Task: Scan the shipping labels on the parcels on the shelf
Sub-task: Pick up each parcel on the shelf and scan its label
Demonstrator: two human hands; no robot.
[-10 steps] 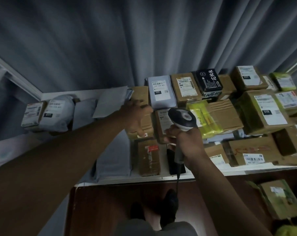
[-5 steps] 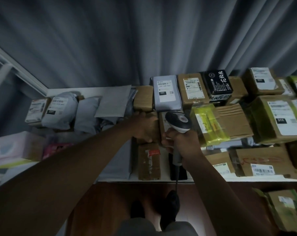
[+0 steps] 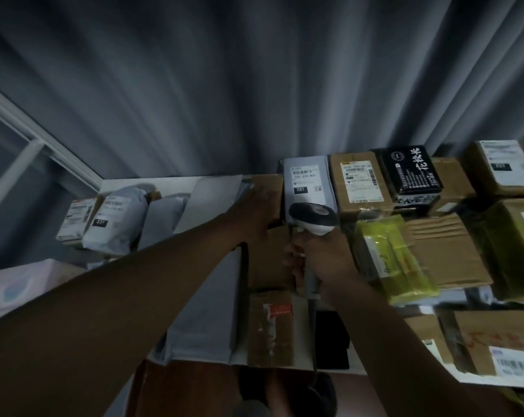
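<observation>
a person's right hand (image 3: 323,263) grips the handle of a barcode scanner (image 3: 313,219), its head just near of a grey parcel (image 3: 307,182) labelled 231 at the far side of the shelf (image 3: 495,382); the left hand (image 3: 254,212) rests on a brown box (image 3: 268,188) beside it, grip unclear.

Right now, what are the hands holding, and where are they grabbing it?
The right hand grips the barcode scanner by its handle. The left hand rests on a brown cardboard box; whether it grips it cannot be told.
</observation>
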